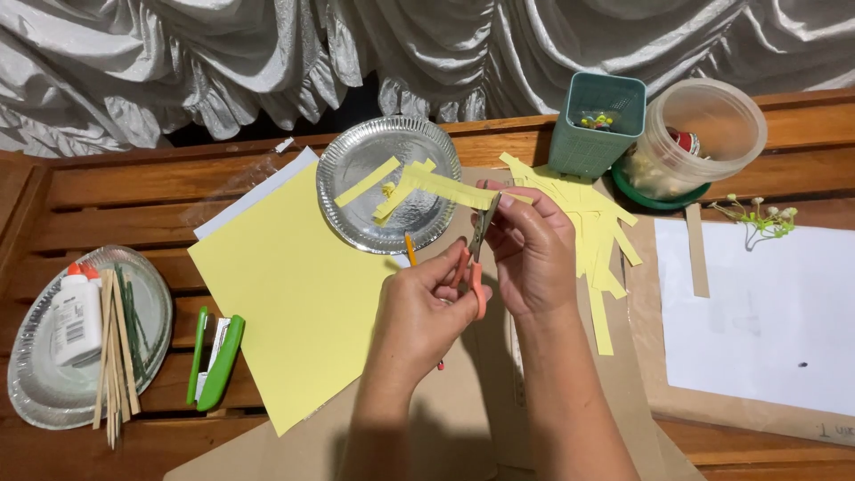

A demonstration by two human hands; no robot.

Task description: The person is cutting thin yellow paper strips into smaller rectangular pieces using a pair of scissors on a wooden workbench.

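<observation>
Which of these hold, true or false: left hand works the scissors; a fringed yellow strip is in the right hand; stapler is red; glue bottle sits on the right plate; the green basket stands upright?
1. Left hand works the scissors: true.
2. Right hand holds a fringed yellow strip: true.
3. Stapler is red: false, it is green.
4. Glue bottle sits on the right plate: false, it lies on the far-left plate.
5. Green basket stands upright: true.
</observation>
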